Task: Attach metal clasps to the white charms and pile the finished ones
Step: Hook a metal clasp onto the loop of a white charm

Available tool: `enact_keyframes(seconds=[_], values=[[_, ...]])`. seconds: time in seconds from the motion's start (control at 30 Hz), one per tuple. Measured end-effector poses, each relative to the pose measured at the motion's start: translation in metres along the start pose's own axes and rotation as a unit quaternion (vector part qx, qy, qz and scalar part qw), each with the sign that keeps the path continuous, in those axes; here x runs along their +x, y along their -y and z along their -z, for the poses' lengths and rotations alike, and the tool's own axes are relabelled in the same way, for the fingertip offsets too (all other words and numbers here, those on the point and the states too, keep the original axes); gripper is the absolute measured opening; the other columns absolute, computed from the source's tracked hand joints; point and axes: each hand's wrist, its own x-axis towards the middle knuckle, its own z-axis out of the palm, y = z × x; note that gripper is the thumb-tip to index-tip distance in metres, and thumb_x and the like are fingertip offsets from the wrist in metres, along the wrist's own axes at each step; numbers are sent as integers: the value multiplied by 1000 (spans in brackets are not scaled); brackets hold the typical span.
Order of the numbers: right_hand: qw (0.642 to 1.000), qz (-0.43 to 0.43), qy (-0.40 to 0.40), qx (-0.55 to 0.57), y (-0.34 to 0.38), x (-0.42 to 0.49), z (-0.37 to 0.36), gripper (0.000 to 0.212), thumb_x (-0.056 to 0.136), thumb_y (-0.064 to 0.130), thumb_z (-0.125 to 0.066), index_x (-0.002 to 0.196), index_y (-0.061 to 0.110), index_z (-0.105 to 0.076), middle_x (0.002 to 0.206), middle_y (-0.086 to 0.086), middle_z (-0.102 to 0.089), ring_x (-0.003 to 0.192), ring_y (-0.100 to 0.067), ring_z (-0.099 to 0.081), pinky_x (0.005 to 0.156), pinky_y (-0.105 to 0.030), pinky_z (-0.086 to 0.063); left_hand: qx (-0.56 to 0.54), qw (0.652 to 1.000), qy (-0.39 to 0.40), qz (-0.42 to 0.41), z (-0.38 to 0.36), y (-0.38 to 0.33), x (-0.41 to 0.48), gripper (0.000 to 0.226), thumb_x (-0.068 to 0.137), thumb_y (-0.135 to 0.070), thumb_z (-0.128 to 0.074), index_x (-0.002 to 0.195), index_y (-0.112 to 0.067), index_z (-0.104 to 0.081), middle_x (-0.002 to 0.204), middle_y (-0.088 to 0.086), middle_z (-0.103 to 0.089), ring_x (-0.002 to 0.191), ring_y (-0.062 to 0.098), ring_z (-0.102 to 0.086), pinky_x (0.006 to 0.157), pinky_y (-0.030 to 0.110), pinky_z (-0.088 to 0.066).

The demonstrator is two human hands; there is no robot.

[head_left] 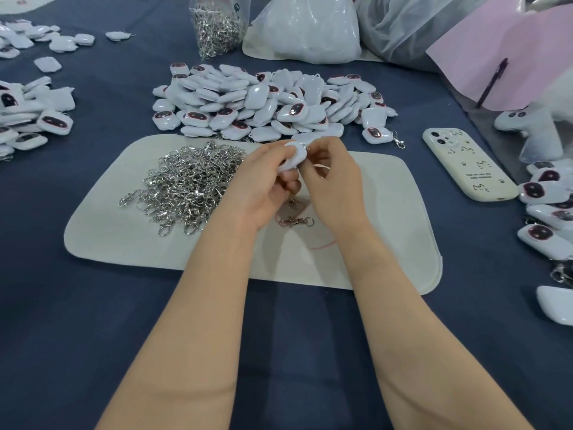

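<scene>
My left hand [263,178] grips a white charm [294,155] above the white mat [124,231]. My right hand [331,178] pinches at the charm's top edge, where a small metal ring shows; the clasp itself is hidden by my fingers. A heap of loose metal clasps [189,181] lies on the mat's left half. One single clasp [296,221] lies on the mat under my hands. A big pile of white charms [263,100] sits just beyond the mat. One charm with a clasp fitted [379,135] lies at that pile's right end.
More charms lie at the left edge [28,116] and the right edge [548,209]. A phone in a cream case [465,162] lies right of the mat. A clear bag of clasps [217,26], white plastic bags [307,26] and pink paper [508,57] stand at the back on the blue cloth.
</scene>
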Motion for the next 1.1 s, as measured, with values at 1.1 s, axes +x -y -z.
enact_keyframes(seconds=[1.1], values=[[997, -3, 36, -63, -4, 4, 5, 13, 94, 12, -52, 104, 11, -61, 92, 8, -59, 82, -3, -52, 70, -3, -37, 201, 973, -95, -68, 4, -2, 1, 6, 90, -8, -57, 90, -14, -57, 69, -1, -53, 43, 2, -47, 46, 16, -41]])
